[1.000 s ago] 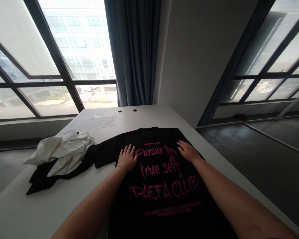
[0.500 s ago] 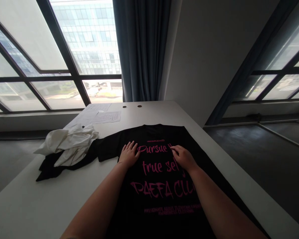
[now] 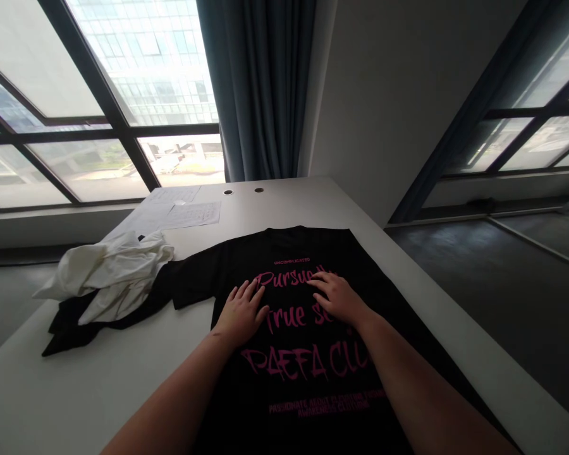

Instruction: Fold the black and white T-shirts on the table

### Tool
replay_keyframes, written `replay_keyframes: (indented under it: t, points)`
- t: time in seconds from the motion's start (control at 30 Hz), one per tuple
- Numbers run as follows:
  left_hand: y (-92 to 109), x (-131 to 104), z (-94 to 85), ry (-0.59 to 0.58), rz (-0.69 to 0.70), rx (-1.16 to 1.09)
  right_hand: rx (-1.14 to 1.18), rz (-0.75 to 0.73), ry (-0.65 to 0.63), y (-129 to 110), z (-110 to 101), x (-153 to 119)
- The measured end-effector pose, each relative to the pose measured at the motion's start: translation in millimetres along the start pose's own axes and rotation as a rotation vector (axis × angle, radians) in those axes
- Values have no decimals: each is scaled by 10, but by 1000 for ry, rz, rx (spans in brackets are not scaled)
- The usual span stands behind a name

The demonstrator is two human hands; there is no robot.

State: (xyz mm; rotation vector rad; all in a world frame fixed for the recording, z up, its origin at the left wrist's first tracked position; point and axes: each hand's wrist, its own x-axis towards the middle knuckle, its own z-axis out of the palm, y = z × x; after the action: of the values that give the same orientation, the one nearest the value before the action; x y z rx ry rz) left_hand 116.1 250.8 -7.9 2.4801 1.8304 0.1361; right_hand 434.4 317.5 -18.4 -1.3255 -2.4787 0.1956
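A black T-shirt (image 3: 284, 243) with pink lettering lies spread on the white table, its collar toward the far end. My left hand (image 3: 241, 313) rests flat on the shirt's left part, beside the first word, fingers apart. On the right side of the lettering lies my right hand (image 3: 339, 297), its fingers spread and pointing left over the print. Neither hand holds anything. The left sleeve stretches out to the left; the right sleeve is not seen spread out.
Crumpled white and black cloth (image 3: 118, 272) lies at the left of the table (image 3: 133, 379). Papers (image 3: 194, 213) and two round holes are near the far end. Behind stand a blue curtain (image 3: 260, 95), windows and a wall.
The view has shifted slightly. My left hand has slid a little down the shirt, and my right hand has moved slightly left, its fingers more spread over the lettering.
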Motion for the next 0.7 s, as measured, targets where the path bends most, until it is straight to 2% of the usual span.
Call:
replay_keyframes:
  t: [0.17,0.33,0.5,0.7]
  points:
    - [-5,-364,33,17,58,-23,-13,0,-15,11,9,-3]
    - [16,-553,-10,14,70,-55,-16,14,-11,16,36,9]
    - [39,-529,-121,-22,168,-97,-17,2,-21,22,31,18]
    - [53,-278,-157,-10,207,-111,-18,-3,-20,-6,14,37]
